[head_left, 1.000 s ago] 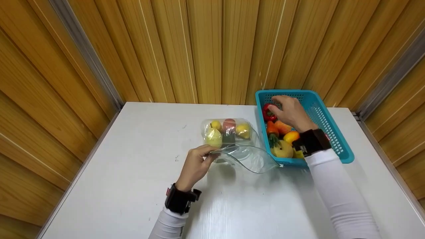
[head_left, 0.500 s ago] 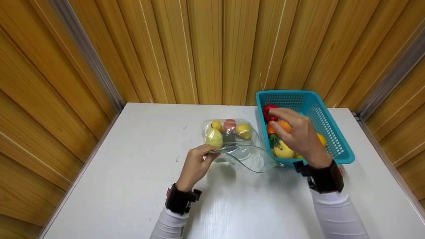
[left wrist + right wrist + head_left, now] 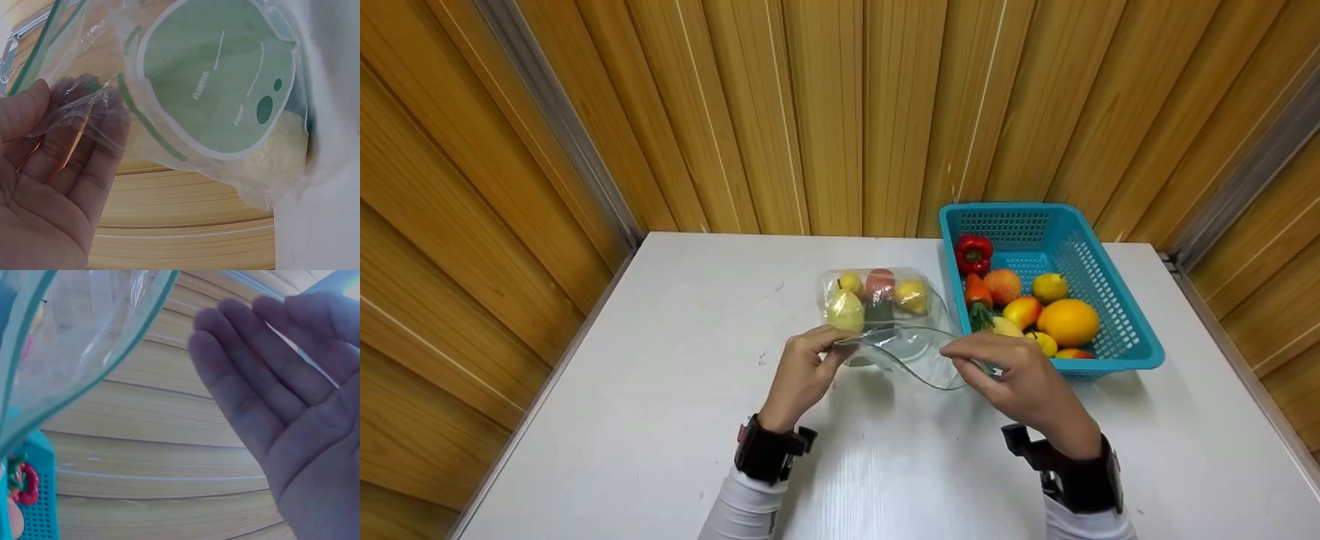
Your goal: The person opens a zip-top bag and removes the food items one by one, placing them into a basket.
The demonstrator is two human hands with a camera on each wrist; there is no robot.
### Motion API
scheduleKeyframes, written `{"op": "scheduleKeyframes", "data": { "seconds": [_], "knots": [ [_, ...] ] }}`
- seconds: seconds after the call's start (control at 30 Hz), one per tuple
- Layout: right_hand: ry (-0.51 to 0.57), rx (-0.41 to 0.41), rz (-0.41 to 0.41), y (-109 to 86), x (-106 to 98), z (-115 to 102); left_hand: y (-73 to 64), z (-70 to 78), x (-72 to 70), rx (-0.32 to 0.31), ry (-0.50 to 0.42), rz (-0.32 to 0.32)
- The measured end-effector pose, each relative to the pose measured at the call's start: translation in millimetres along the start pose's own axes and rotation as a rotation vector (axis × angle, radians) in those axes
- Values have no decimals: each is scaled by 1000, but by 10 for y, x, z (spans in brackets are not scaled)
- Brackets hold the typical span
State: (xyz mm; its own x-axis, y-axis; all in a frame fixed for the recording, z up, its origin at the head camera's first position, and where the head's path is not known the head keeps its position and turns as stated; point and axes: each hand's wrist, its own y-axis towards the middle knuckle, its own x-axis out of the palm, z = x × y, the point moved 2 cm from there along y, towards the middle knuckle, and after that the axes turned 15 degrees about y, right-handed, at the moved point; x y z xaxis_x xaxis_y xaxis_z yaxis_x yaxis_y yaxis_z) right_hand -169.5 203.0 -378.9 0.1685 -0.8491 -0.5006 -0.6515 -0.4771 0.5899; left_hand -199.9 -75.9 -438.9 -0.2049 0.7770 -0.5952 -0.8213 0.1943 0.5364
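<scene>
A clear zip-top bag [image 3: 919, 352] lies mid-table with its mouth gaping toward me. Inside show a pale green pear-like fruit [image 3: 845, 311], yellow fruits [image 3: 912, 296] and a reddish one [image 3: 880, 283]. My left hand [image 3: 801, 379] pinches the left end of the bag's mouth between thumb and fingers. In the left wrist view a green printed label [image 3: 219, 84] reads "name" and "time". My right hand [image 3: 1027, 382] is at the right end of the mouth. The right wrist view shows its fingers [image 3: 242, 399] gently bent, holding nothing, apart from the bag's green-edged rim [image 3: 124, 349].
A blue-green plastic basket [image 3: 1126, 304] stands right of the bag. It holds a red bell pepper [image 3: 974, 253], a carrot [image 3: 978, 292], a large orange-yellow fruit [image 3: 1068, 322] and several other fruits. Wood-patterned walls [image 3: 825, 112] enclose the white table [image 3: 697, 337].
My right hand has drawn back from over the basket, toward me and left, to the right end of the bag's mouth. My left hand and the bag stay put.
</scene>
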Motion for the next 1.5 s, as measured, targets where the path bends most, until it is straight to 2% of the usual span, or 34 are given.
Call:
{"op": "scheduleKeyframes", "data": {
  "seconds": [0.1, 0.23, 0.37, 0.5, 0.7, 0.87, 1.0, 1.17, 1.37, 1.5],
  "knots": [
    [1, 72, -109, 7, 65, 41, 7, 5, 1, 4, 9, 1],
    [40, 224, -267, 39, 148, 147, 23, 13, 8, 4, 7, -8],
    [49, 302, -347, 74, 248, 285, 33, 22, 14, 6, 7, -12],
    [19, 287, -350, 92, 368, 433, 31, 32, 16, 9, 15, -13],
    [-45, 208, -289, 136, 585, 670, 17, 43, 34, 25, 29, -2],
    [-110, 243, -226, 155, 716, 836, 2, 58, 77, 26, 24, -17],
    [-101, 236, -163, 170, 798, 948, -10, 66, 110, 30, 27, -31],
    [-184, 203, -171, 239, 913, 1055, -15, 64, 118, 31, 23, -36],
    [-275, 371, -280, 460, 1042, 1160, -14, 53, 112, 38, 15, -29],
    [-300, 432, -326, 523, 1110, 1234, -25, 51, 119, 35, 17, -38]
  ]
}}
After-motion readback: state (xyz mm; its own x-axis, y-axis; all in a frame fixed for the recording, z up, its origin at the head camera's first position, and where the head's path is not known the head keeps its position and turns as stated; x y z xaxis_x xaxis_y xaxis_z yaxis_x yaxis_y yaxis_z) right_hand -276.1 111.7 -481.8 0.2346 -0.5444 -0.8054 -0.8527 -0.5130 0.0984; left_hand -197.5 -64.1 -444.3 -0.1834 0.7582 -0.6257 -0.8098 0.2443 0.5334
